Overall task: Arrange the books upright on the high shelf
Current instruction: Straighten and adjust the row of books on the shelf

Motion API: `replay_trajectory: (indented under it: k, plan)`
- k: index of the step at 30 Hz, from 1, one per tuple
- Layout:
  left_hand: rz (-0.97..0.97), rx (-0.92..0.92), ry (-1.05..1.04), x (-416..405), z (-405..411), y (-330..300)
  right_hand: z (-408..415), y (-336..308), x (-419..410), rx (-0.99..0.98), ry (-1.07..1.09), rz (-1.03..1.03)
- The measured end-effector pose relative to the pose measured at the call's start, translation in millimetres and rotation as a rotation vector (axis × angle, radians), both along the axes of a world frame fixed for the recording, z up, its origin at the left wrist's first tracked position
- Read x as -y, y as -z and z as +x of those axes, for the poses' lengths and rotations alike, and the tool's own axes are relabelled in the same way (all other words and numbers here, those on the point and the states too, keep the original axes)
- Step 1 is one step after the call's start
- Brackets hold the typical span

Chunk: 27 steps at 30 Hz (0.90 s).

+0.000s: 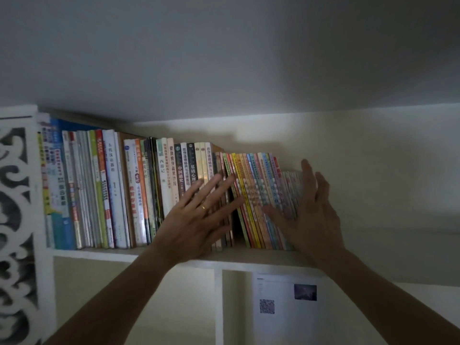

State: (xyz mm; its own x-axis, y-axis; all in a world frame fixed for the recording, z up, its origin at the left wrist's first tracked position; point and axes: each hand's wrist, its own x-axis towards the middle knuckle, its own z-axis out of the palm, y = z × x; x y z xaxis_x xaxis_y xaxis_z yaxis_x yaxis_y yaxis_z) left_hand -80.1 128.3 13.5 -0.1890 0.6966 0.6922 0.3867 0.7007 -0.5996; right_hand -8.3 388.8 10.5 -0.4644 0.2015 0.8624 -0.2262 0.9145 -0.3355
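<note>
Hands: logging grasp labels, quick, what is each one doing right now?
Left hand: open, fingers spread flat against the book spines.
Right hand: open, against the leaning thin books.

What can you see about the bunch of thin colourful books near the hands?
The thin colourful books are a tight bunch of slim paperbacks with yellow, orange, pink, blue and green spines. They stand on the high shelf at the right end of the row and tilt, tops leaning left, with a dark gap at their left. The right hand lies open against them, fingers straight. The left hand lies flat on the spines just to their left.
</note>
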Motion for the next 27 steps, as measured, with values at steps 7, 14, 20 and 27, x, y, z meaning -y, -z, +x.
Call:
replay_trajectory:
  k: [7, 14, 20, 27]
  plan:
    - [0.057, -0.101, 0.116, -20, -25, 0, -26, 0, 14, -0.138, 0.234, 0.111]
    - [-0.003, -0.115, 0.094, -8, -14, -5, -8, -3, 6, -0.082, 0.197, 0.163]
    - [-0.025, -0.099, 0.121, 19, -27, -9, -13, 2, 8, -0.091, 0.108, 0.092]
    - [-0.076, -0.064, 0.102, 32, -15, -13, -2, -1, 15, -0.098, 0.366, 0.286]
